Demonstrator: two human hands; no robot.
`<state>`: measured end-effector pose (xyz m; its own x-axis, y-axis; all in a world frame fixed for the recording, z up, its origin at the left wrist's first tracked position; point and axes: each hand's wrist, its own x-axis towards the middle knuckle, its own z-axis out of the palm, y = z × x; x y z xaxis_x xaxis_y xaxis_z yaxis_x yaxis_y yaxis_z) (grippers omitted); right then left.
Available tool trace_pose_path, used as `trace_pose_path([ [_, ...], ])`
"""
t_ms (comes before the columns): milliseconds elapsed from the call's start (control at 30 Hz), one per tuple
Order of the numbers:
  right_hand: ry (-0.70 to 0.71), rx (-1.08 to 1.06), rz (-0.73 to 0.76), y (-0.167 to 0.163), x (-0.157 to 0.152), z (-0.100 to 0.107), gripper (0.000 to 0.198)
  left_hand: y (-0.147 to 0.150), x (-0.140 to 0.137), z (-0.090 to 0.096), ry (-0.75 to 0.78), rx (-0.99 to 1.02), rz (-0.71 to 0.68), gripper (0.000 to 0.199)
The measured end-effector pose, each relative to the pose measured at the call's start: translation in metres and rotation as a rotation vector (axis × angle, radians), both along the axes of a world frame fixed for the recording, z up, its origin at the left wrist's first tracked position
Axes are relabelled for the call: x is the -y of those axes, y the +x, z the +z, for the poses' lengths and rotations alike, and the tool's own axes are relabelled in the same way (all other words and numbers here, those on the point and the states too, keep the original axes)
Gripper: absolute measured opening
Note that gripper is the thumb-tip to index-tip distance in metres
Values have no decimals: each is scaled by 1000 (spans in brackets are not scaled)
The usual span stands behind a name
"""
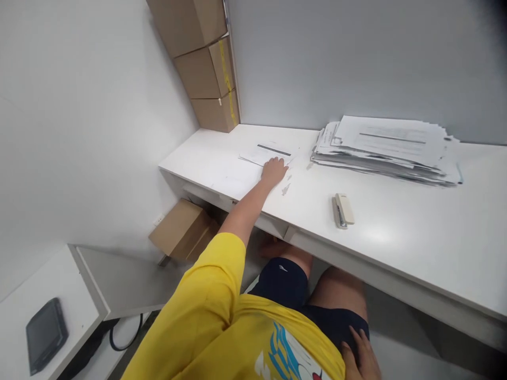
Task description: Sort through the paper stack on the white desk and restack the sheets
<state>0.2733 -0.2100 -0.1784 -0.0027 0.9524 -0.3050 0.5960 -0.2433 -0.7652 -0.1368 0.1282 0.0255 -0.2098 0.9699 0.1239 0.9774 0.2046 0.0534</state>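
My left hand (274, 172), fingers loosely spread, rests on papers (269, 153) on the worktop (400, 216); my right hand (362, 359), fingers parted, on my shorts (335, 321).

Here on the desk (415, 237), the left hand (274, 171) rests on the loose paper (269, 155), with the paper stack (390, 140) over to its right toward the back and the stapler (344, 210) in front of that stack. Back left, three boxes (202, 71) stand one atop another, another carton (178, 224) sits below desktop level, and nearer, far left, a handheld device (45, 335) lies on a cabinet (51, 279).
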Motion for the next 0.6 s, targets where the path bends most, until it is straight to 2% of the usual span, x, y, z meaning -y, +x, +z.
trace_pose_path([
  [100,-4,-23,-14,0,-1,-1,81,4,4,-3,110,25,-9,35],
  [233,2,-67,-45,2,0,-1,81,14,14,8,186,68,-3,32],
  [300,3,-88,-65,-1,-3,0,81,28,33,14,272,77,-10,28],
  [367,-12,-97,-131,-10,-8,8,82,54,67,16,353,95,-46,18],
  [433,-58,-128,-247,-27,-16,30,84,94,114,11,360,125,-121,10],
  [500,-131,-258,-338,-46,-25,69,85,141,169,5,358,156,-254,6],
  [567,-198,-584,-311,-60,-41,119,84,183,223,3,324,184,-407,11],
  [600,-225,-748,-269,-62,-52,143,85,199,245,6,291,191,-535,12],
])
